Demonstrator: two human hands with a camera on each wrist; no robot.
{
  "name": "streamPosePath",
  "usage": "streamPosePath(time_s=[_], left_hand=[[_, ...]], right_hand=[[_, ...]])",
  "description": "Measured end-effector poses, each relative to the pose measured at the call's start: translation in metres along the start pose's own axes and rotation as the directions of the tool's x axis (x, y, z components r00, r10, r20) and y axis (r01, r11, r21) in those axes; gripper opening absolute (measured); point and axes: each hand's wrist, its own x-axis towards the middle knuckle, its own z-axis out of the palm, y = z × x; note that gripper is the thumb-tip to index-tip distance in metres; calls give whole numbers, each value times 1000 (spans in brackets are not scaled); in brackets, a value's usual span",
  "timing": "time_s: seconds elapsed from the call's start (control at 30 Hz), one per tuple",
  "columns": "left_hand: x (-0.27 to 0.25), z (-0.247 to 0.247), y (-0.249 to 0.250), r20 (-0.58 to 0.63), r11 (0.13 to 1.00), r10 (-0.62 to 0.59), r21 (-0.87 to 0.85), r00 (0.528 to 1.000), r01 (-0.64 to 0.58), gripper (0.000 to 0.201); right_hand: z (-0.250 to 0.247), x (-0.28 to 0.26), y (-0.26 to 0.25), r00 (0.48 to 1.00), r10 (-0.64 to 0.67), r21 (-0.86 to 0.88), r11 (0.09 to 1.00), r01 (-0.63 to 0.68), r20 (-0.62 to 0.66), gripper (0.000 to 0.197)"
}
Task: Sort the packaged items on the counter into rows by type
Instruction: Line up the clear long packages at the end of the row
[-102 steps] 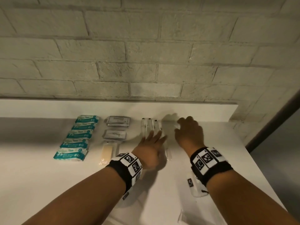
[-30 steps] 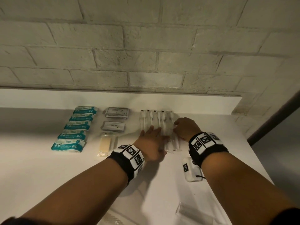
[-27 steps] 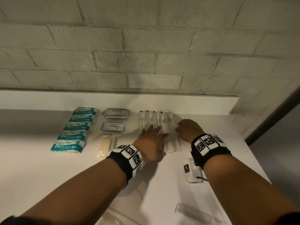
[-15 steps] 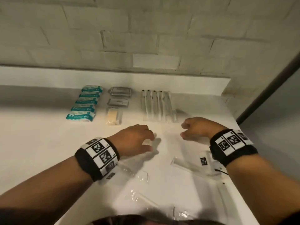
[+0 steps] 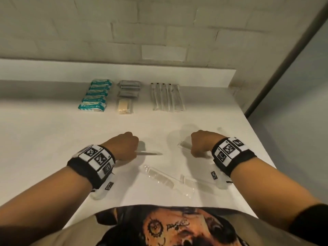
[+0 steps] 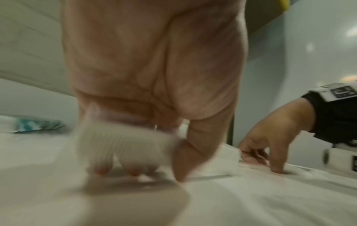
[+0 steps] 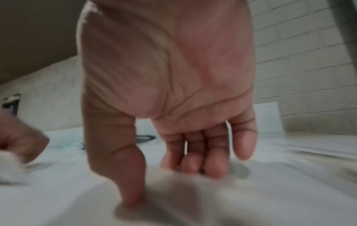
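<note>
On the near edge of the bench [image 5: 44, 139], just in front of the person's printed shirt [image 5: 170, 228], two clear-wrapped combs [image 5: 160, 178] are lying loose and unsorted. Just beyond those combs, both hands are closing on two more. The left hand [image 5: 122, 148] is holding a wrapped comb [image 5: 149, 153], its fingers [image 6: 102, 166] curled round the toothed strip with the thumb on the other side. The right hand [image 5: 202, 144] is working at a second wrapped comb [image 5: 184, 145]; its fingers [image 7: 193, 160] are bent down onto the wrapper with the thumb pressing beside them, though blur is hiding whether the pinch is complete.

Far beyond the combs, by the wall, three rows are already standing: teal packets [image 5: 94, 96], grey sachets with a tan packet [image 5: 126, 95], and long clear sleeves [image 5: 166, 96].

I judge the comb row is the step in hand: the next move is calling for lifting both combs clear of the slippery film and laying them side by side in a fresh row.

The teal packets are carrying print too small to read; the wristbands [image 5: 94, 160] are showing square coded markers only.
</note>
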Motion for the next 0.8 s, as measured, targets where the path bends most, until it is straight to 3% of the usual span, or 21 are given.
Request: streamPosePath(time_s=[0.13,0.23,0.3,0.37,0.43,0.5,0.57,0.67,0.73,0.8], left_hand=[[-15,6,30,-137,977,120,-160,983,-141,5],[-23,16,50,-31,939,310,-146,950,-311,36],[-22,24,58,59,928,374,-11,926,-374,57],[-18,28,60,60,931,357,55,932,-360,57],[-16,23,59,63,946,310,80,949,-315,50],[-17,16,57,100,961,260,76,960,-268,46],[-18,12,55,136,962,249,75,959,-261,39],[-15,13,52,171,961,258,54,951,-270,40],[-15,14,53,173,960,261,54,950,-274,38],[-16,14,53,174,957,267,66,948,-282,34]], right_hand=[[9,-23,5,997,-59,30,998,61,-46,25],[19,-49,16,993,-68,294,951,95,-100,24],[28,-71,19,994,-106,342,935,98,4,31],[43,-86,17,990,-101,220,972,77,98,54],[55,-93,12,997,-41,114,993,32,72,65],[63,-93,8,997,-4,122,993,-6,79,54],[62,-90,5,995,11,141,990,-25,103,32],[56,-86,16,991,128,295,948,-115,-25,23],[51,-83,31,940,285,453,874,-174,-188,32],[47,-76,51,832,462,548,800,-243,-306,34]])
